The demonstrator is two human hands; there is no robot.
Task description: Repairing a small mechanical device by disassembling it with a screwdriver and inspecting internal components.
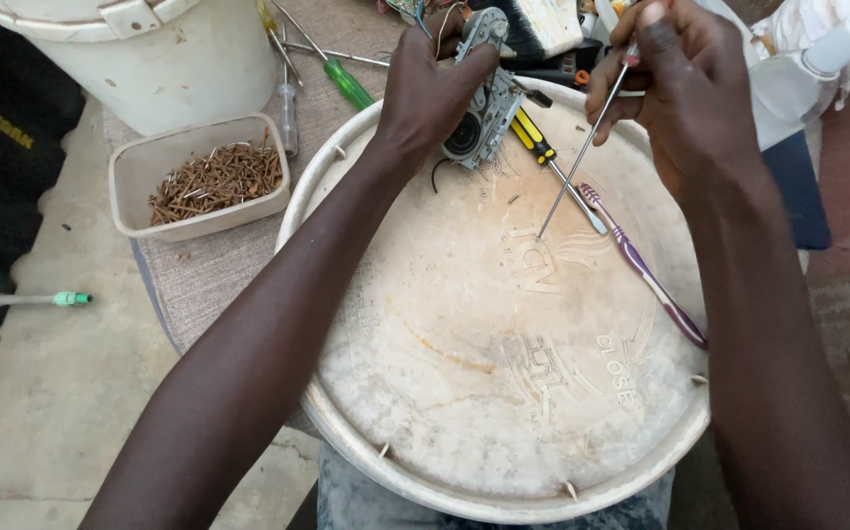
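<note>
My left hand point(432, 86) grips a small grey metal mechanism point(484, 108) with a round black motor part, holding it upright at the far edge of a big round cream lid point(504, 393). My right hand point(675, 74) holds a thin screwdriver point(574, 162) by its handle, the shaft slanting down so its tip rests on the lid to the right of the mechanism. On the lid beside them lie a yellow-and-black screwdriver point(535, 139) and a purple-and-white toothbrush point(641, 270).
A shallow tub of rusty nails point(211, 177) sits left of the lid, a white bucket point(140, 49) behind it. Green-handled screwdrivers point(345, 80) lie at the back. A small green-tipped tool point(37, 298) rests on the concrete floor at left. White plastic items point(808, 59) crowd the right rear.
</note>
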